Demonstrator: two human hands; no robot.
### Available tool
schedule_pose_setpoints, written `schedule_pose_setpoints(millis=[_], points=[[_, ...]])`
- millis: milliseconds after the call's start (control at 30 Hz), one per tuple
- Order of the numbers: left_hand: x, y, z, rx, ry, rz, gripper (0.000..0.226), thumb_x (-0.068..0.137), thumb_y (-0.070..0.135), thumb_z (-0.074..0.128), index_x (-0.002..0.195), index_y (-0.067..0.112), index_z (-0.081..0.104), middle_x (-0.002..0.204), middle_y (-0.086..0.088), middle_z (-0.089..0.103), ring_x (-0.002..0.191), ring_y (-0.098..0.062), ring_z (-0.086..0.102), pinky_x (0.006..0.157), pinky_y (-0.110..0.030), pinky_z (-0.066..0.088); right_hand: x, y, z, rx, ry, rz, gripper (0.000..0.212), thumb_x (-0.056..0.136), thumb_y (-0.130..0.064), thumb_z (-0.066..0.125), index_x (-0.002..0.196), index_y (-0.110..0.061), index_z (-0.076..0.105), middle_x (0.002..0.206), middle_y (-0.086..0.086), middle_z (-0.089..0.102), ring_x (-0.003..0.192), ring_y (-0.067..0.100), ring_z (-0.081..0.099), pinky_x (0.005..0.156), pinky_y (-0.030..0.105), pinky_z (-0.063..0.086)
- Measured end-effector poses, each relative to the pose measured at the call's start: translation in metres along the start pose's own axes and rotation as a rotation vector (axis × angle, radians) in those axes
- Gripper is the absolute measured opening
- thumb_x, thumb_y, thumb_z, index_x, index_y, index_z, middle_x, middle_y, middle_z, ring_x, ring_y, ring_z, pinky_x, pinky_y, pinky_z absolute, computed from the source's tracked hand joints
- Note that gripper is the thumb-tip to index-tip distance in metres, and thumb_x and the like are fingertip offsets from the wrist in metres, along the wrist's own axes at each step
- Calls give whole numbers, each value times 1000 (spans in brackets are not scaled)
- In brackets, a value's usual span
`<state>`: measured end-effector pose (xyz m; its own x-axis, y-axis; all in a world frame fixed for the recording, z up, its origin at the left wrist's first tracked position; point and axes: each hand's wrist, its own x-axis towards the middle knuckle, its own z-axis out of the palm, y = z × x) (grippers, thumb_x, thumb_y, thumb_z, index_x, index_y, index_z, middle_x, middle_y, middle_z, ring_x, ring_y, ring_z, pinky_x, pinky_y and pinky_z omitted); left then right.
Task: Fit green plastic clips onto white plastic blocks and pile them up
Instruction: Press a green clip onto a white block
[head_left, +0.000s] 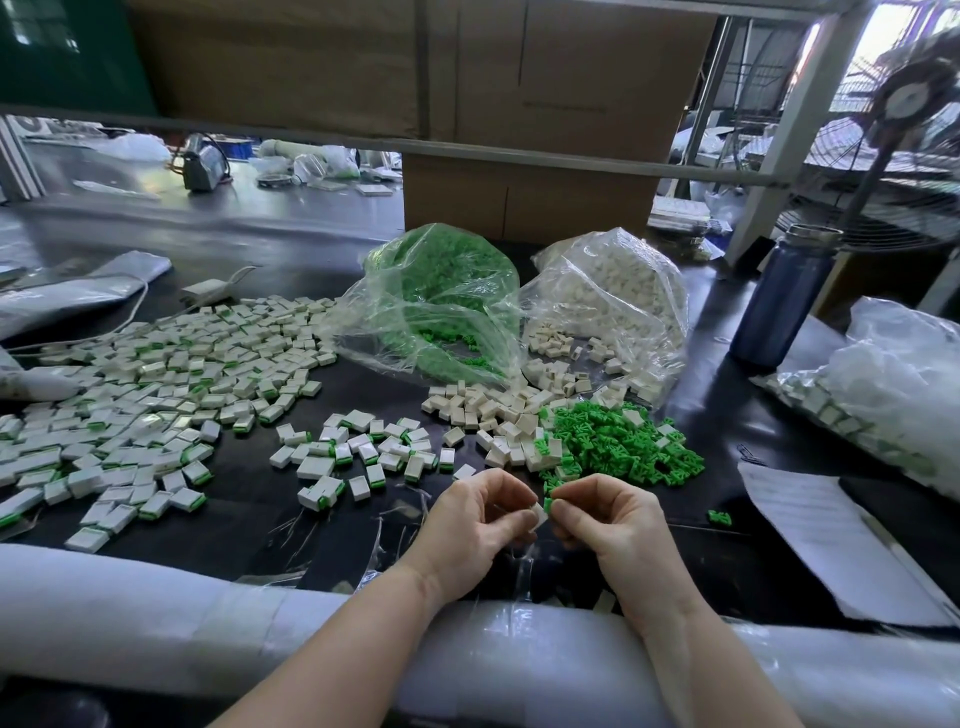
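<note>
My left hand (480, 514) has a pinching grip on a white block (538, 515), my right hand (605, 512) pinches a green clip (548, 505) against it, just this side of the loose clip heap (618, 441). I'd line it up square, then press.

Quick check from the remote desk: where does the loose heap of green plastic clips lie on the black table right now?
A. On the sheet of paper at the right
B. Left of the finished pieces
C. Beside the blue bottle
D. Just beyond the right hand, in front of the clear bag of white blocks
D: the loose heap of green plastic clips lies just beyond the right hand, in front of the clear bag of white plastic blocks.
</note>
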<state>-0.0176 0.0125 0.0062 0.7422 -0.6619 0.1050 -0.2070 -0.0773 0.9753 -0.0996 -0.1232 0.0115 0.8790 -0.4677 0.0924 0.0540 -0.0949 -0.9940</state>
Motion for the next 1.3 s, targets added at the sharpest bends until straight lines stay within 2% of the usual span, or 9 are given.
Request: schedule_pose_setpoints(millis=[133,333,633,833,1033,1300], points=[[0,0,0,-1,25,-10,11,83,7,67,83,18,63,77,-3,67,70,-13,67,72,-30,58,0,-1,0,-23,-16,5,11,77,1,71,75,-9,70,62,3,68,57,10,60,55,21,51],[0,2,-1,44,19,-12,14,84,5,66,83,19,65,73,3,64,70,-11,65,75,-28,57,-1,-1,3,-94,-52,-27,10,78,3,69,74,-6,70,62,5,67,55,10,59,53,19,49],[1,3,0,47,26,-16,9,84,4,65,89,12,68,76,4,65,70,-7,65,74,-22,56,-1,-1,5,-140,-46,-69,20,80,5,66,72,-13,70,60,-1,66,54,4,57,53,17,48],[2,0,2,63,14,-22,19,83,4,65,78,22,69,75,3,68,71,-5,62,77,-23,55,-1,0,4,-111,-37,-28,22,76,8,68,86,-9,59,59,8,61,51,12,52,53,24,46],[1,1,2,65,-32,-15,22,82,0,66,74,21,68,67,9,64,61,5,57,65,-10,46,0,2,2,-101,-74,-2,21,73,10,68,81,-7,59,53,3,60,47,10,51,48,20,44],[0,1,0,117,-58,-7,23,81,2,67,72,23,67,66,13,61,60,8,55,65,-7,42,2,3,-1,-105,-139,36,18,73,11,68,78,-5,60,54,4,59,49,12,53,47,20,43]])
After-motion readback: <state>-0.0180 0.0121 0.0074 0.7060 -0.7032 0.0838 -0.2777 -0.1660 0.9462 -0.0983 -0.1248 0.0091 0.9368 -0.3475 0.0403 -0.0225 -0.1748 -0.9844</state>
